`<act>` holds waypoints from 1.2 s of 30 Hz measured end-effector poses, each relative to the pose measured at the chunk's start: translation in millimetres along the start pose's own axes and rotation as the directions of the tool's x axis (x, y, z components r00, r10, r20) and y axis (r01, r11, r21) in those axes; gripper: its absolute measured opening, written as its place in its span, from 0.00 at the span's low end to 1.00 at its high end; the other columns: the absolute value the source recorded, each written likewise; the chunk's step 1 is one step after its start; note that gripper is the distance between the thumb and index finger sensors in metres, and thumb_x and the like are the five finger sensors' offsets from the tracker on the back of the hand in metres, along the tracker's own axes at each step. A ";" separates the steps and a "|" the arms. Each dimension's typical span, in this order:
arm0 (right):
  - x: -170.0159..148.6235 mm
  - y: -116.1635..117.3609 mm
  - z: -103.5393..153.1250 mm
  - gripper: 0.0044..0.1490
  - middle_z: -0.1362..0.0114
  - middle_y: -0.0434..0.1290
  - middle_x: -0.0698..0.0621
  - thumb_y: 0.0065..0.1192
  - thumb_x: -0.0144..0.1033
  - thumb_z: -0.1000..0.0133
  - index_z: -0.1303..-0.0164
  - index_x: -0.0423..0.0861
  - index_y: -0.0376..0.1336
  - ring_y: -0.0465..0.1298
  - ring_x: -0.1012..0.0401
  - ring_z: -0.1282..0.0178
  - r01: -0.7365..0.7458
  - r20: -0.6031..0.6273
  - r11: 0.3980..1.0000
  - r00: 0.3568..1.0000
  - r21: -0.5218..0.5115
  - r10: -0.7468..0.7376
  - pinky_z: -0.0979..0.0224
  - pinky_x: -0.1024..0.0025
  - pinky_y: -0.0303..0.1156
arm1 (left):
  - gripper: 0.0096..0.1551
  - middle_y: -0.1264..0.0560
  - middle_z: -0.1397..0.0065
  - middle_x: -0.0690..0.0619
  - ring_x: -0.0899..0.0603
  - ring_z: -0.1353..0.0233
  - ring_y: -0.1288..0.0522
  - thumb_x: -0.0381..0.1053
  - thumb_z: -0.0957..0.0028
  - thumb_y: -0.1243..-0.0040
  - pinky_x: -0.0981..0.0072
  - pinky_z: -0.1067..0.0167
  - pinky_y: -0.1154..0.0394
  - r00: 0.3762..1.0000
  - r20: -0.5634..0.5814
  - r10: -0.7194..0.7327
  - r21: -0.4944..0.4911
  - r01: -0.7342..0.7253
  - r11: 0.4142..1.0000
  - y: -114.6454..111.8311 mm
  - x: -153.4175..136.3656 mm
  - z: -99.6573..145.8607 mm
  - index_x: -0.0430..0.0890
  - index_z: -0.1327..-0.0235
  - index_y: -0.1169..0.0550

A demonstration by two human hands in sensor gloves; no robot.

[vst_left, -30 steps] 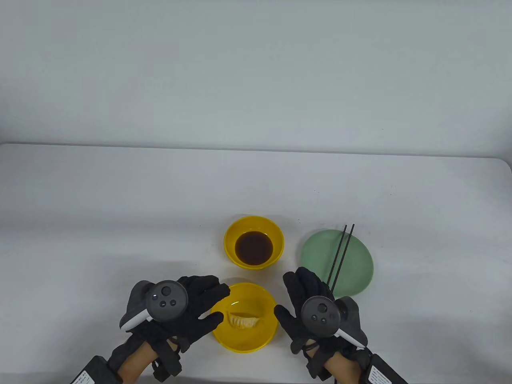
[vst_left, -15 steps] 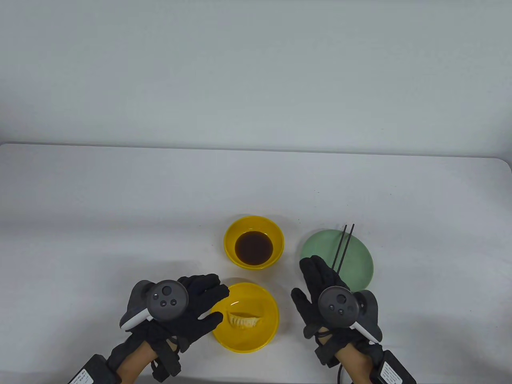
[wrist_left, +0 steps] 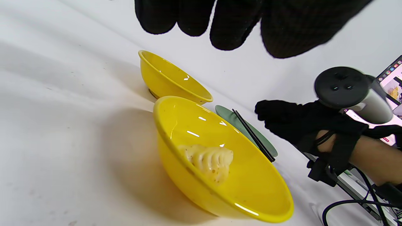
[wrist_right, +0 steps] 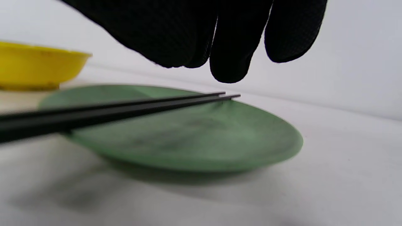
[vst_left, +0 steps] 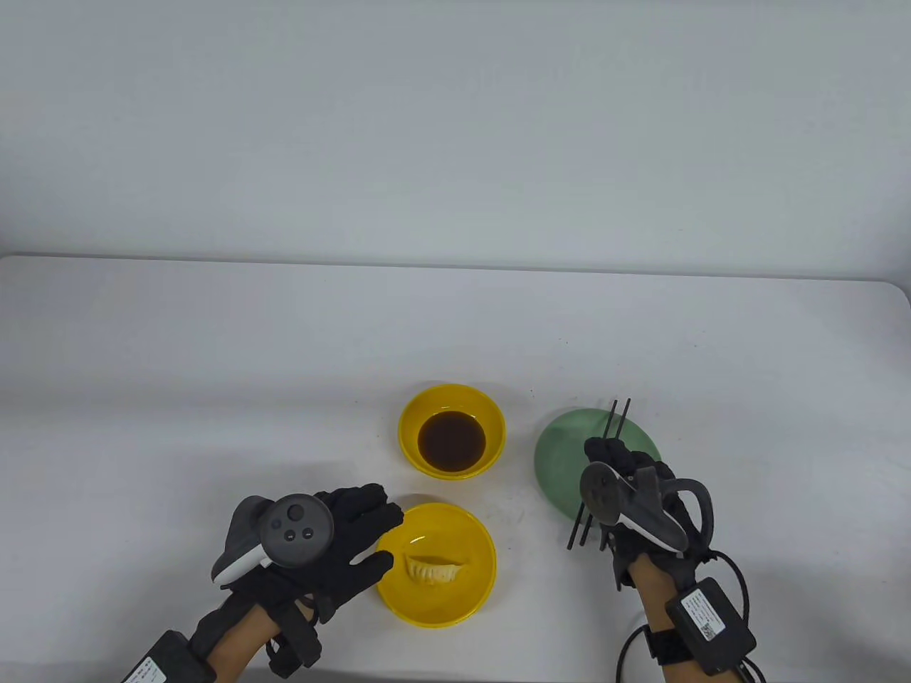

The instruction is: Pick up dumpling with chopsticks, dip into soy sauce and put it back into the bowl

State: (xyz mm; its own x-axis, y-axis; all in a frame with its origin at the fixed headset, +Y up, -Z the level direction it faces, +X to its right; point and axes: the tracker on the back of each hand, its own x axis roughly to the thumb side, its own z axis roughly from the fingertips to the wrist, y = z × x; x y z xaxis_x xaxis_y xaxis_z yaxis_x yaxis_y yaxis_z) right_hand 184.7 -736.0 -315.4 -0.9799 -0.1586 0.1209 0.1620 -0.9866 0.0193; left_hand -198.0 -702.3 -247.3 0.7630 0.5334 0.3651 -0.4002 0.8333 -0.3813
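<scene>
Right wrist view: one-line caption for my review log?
Gloved right hand hovers just above black chopsticks lying across green plate.

Bright even light; soft shadows; right wrist view blurred.

- I work in a recording lab or studio, not a kitchen: a bare white table against a plain grey wall.
- Right of my right hand, a lit screen and cables sit at the table's edge.
</scene>
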 end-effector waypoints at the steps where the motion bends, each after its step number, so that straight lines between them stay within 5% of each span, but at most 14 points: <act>1: 2.8 5.0 -2.2 0.41 0.22 0.63 0.47 0.70 0.25 0.47 0.26 0.51 0.54 0.72 0.47 0.29 -0.016 0.009 1.000 1.000 0.019 0.016 0.30 0.42 0.67 | 0.41 0.49 0.12 0.58 0.39 0.12 0.48 0.68 0.47 0.43 0.34 0.18 0.56 1.000 -0.003 0.002 0.002 -0.002 1.000 0.5 -0.4 0.1 0.63 0.19 0.38; 16: 14.0 23.3 -10.3 0.42 0.20 0.58 0.53 0.74 0.28 0.49 0.27 0.57 0.54 0.70 0.50 0.27 -0.248 0.090 0.967 0.966 0.048 0.244 0.28 0.44 0.67 | 0.41 0.49 0.12 0.58 0.38 0.12 0.47 0.68 0.48 0.44 0.34 0.18 0.55 1.000 -0.031 0.002 -0.014 -0.002 1.000 1.7 -3.2 -0.1 0.63 0.19 0.38; 24: 10.1 27.4 -12.1 0.37 0.24 0.62 0.51 0.74 0.33 0.49 0.31 0.58 0.59 0.74 0.51 0.31 -0.232 0.101 0.972 0.968 0.031 0.228 0.29 0.45 0.69 | 0.41 0.49 0.12 0.58 0.38 0.12 0.47 0.68 0.48 0.44 0.34 0.18 0.55 0.999 -0.045 -0.001 -0.025 0.000 1.000 2.0 -4.0 -0.9 0.63 0.19 0.38; 32: -0.3 15.9 -9.5 0.28 0.29 0.67 0.48 0.66 0.43 0.48 0.37 0.57 0.62 0.78 0.51 0.40 -0.172 0.073 0.975 0.980 -0.143 0.183 0.33 0.47 0.72 | 0.41 0.49 0.12 0.58 0.38 0.12 0.47 0.68 0.48 0.44 0.34 0.18 0.55 0.998 -0.055 0.012 -0.026 -0.013 1.000 3.7 -6.1 -1.2 0.63 0.19 0.38; 36: -14.0 -30.2 9.2 0.27 0.34 0.69 0.43 0.61 0.43 0.46 0.37 0.51 0.61 0.82 0.52 0.47 0.182 0.130 0.902 0.981 -0.392 -0.141 0.38 0.49 0.75 | 0.41 0.48 0.12 0.58 0.38 0.12 0.47 0.68 0.48 0.44 0.34 0.18 0.55 0.998 -0.054 0.015 -0.020 -0.016 1.000 5.4 -6.4 -0.5 0.63 0.19 0.38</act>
State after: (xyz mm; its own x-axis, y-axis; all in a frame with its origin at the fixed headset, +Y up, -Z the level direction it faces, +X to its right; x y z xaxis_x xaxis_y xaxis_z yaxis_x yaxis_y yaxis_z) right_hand 194.6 -703.6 -308.6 -0.9696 -0.0111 0.2446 -0.0776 -0.9336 -0.3499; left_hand -204.8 -701.3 -252.0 0.7832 0.5375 0.3125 -0.4025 0.8214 -0.4041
